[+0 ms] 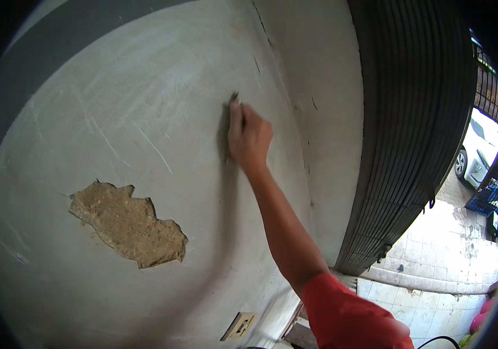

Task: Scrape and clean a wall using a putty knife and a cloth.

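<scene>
My right hand [251,135] is raised against a grey plastered wall [179,144], its fingers closed around a small dark object [234,97]. Only the tip of that object shows above my thumb; the rest is hidden in the fist, so its kind is unclear. Down and to the left of the hand, a jagged patch of bare brown render [131,224] shows where the surface layer has come away. Pale scratches and smears mark the wall around it. My left hand is out of view.
A wall socket plate [239,327] sits low on the wall. To the right, past the wall's corner, stands a dark folding metal gate [406,131]. Beyond it lie a tiled floor [428,301], a blue crate [487,198] and a parked white car [480,148].
</scene>
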Demonstrator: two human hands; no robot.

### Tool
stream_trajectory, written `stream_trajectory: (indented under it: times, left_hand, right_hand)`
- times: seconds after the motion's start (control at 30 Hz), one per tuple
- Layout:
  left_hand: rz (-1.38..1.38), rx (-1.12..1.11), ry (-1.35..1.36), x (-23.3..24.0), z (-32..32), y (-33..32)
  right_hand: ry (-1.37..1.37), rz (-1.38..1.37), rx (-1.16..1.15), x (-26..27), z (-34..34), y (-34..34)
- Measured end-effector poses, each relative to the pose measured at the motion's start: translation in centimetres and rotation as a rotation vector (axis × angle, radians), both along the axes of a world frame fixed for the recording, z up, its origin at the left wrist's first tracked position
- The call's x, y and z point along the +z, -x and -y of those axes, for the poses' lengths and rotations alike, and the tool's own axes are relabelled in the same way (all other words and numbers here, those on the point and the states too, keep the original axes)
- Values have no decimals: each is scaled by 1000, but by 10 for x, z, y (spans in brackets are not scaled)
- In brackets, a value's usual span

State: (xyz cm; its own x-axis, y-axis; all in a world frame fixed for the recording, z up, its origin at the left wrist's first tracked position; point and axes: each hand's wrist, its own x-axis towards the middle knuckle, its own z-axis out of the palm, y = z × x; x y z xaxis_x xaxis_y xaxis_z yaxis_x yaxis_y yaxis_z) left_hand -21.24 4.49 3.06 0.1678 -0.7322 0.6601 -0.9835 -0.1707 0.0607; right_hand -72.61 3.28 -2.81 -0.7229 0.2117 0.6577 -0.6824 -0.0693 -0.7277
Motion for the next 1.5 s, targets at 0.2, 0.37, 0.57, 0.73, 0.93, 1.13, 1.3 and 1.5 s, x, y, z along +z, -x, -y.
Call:
stream_trajectory:
  times: [0.2,0.37,0.57,0.73,0.93,1.13,1.3,1.5]
  left_hand:
    - [-93,-299,220,-9,1,-16]
    - [-89,-254,166,-9,-1,-17]
    - [-262,-316,151,5,-15,7]
    - [-284,-389,162,-1,-7,-16]
    - [-339,-377,208,-4,4,-22]
    - [-361,-416,201,-4,-1,-19]
    - [-369,-535,289,-33,42,-69]
    - [-460,-651,417,-38,43,-72]
  right_hand:
    - [104,-335,80,-10,-4,-47]
    - [49,-190,154,4,-4,-59]
    - [84,-421,148,15,-1,-72]
    - [39,-347,-26,33,5,-92]
    - [-84,-206,-247,44,6,-29]
    - [100,-647,42,34,13,-105]
    - [93,-359,-241,80,12,-42]
    - [-18,-749,74,4,3,-127]
